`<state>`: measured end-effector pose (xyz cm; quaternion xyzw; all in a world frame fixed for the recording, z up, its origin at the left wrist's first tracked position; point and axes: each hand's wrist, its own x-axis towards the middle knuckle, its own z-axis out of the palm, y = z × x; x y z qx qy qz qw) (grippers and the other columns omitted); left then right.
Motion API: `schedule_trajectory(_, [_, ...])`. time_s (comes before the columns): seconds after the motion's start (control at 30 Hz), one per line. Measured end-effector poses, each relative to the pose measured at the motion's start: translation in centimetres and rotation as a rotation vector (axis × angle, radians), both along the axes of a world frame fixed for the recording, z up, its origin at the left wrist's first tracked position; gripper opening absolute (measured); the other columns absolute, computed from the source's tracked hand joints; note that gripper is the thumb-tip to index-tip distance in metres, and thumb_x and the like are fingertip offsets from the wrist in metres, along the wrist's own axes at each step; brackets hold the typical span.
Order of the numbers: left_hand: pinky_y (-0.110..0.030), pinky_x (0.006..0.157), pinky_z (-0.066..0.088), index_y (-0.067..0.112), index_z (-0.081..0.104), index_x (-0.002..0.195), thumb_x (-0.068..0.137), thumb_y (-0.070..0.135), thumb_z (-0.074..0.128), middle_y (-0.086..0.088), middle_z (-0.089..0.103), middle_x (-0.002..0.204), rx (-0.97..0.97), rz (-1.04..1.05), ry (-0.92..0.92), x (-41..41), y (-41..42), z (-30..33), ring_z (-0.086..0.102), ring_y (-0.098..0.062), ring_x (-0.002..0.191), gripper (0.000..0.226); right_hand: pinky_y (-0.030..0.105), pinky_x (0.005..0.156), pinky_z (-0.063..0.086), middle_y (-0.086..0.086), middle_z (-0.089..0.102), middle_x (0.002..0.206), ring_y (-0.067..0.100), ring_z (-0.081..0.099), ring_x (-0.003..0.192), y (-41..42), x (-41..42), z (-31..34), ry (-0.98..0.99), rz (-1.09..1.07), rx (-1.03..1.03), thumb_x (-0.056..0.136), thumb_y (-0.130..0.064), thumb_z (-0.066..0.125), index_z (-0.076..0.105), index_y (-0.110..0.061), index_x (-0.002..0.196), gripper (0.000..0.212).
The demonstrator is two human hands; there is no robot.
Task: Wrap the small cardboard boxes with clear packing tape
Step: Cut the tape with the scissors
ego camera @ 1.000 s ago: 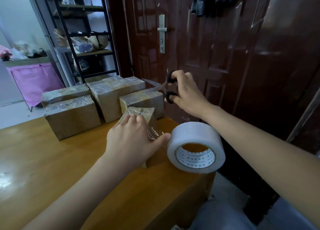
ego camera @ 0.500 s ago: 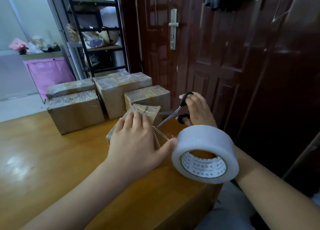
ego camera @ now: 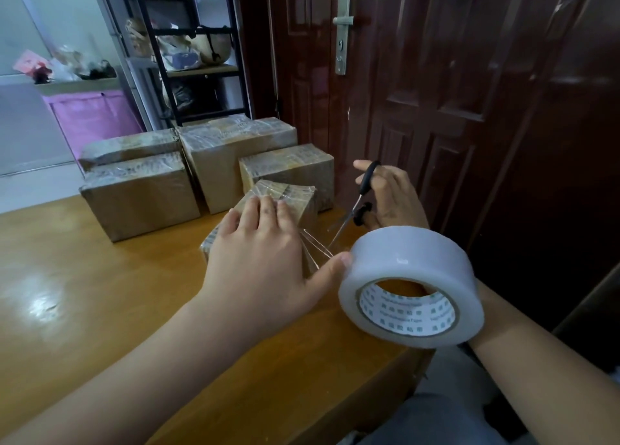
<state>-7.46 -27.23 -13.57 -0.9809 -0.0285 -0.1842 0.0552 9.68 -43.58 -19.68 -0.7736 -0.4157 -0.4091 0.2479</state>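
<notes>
Nearest you, the roll of clear packing tape [ego camera: 411, 285] hangs around your right wrist like a bangle, its printed core facing you, just above the table's [ego camera: 84, 293] near right corner. A short strip of tape [ego camera: 318, 248] runs taut from the roll to the small cardboard box [ego camera: 295, 197] that lies near the table's right edge.

Your left hand [ego camera: 261, 263] lies flat on that box, fingers straight and together across its top, while the thumb reaches out to the right and touches the side of the roll, beside the stretched strip. The box already shows glossy tape over its visible top.

Just beyond the roll, your right hand [ego camera: 391, 197] holds the black-handled scissors [ego camera: 355, 206], fingers curled through the loops (the thumb in the upper one). The blades point down and left at the taut strip; they look slightly parted at the tape, though the tip is too fine to tell for certain whether it touches.

Farther back, four wrapped boxes [ego camera: 141, 196] sit grouped along the table's far edge, their tape wrinkled and shiny. Behind them stands a dark red door [ego camera: 436, 75] with a metal handle [ego camera: 343, 28], and to its left a black shelf rack [ego camera: 188, 41] holding bags.
</notes>
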Motion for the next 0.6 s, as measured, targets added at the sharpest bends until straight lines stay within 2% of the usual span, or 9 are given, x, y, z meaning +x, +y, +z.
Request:
schedule_trajectory(0.07, [-0.052, 0.1, 0.044, -0.009, 0.057, 0.126, 0.087, 0.079, 0.006, -0.029, 0.059, 0.127, -0.009, -0.002, -0.024, 0.02, 0.07, -0.09, 0.053, -0.043, 0.125, 0.109, 0.051, 0.078, 0.051, 0.008, 0.054, 0.134, 0.027, 0.044, 0.114, 0.16, -0.23, -0.12, -0.028, -0.007, -0.015, 0.08, -0.02, 0.051, 0.045, -0.012, 0.117, 0.038])
schedule_trajectory(0.23, [-0.055, 0.096, 0.047, -0.012, 0.06, 0.121, 0.089, 0.077, 0.011, -0.031, 0.061, 0.121, 0.005, -0.02, -0.078, 0.26, 0.3, -0.52, 0.057, -0.045, 0.119, 0.106, 0.048, 0.071, 0.051, 0.018, 0.063, 0.118, 0.028, 0.041, 0.1, 0.53, 0.0, -0.09, -0.05, -0.067, -0.035, 0.081, -0.024, 0.047, 0.04, -0.01, 0.115, 0.037])
schedule_trajectory(0.43, [-0.055, 0.096, 0.047, -0.012, 0.059, 0.123, 0.089, 0.077, 0.011, -0.031, 0.06, 0.123, 0.0, -0.024, -0.064, 0.27, 0.29, -0.43, 0.056, -0.045, 0.12, 0.106, 0.044, 0.067, 0.05, 0.005, 0.046, 0.117, 0.027, 0.04, 0.094, 0.55, -0.57, 0.18, -0.099, -0.074, 0.02, 0.077, -0.023, 0.047, 0.043, -0.009, 0.112, 0.038])
schedule_trajectory(0.53, [-0.055, 0.095, 0.047, -0.012, 0.059, 0.122, 0.09, 0.076, 0.011, -0.032, 0.061, 0.121, 0.011, -0.026, -0.06, 0.27, 0.34, -0.46, 0.057, -0.046, 0.118, 0.106, 0.044, 0.066, 0.05, 0.016, 0.062, 0.111, 0.027, 0.04, 0.092, 0.59, -0.32, 0.15, -0.112, -0.097, -0.016, 0.077, -0.023, 0.046, 0.042, -0.008, 0.11, 0.036])
schedule_trajectory(0.6, [-0.054, 0.097, 0.047, -0.011, 0.058, 0.123, 0.089, 0.077, 0.008, -0.031, 0.06, 0.123, 0.007, -0.025, -0.044, 0.21, 0.33, -0.28, 0.056, -0.045, 0.12, 0.108, 0.044, 0.066, 0.05, 0.017, 0.064, 0.107, 0.027, 0.04, 0.09, 0.72, -0.11, 0.31, -0.121, -0.112, -0.016, 0.078, -0.023, 0.045, 0.041, -0.009, 0.109, 0.035])
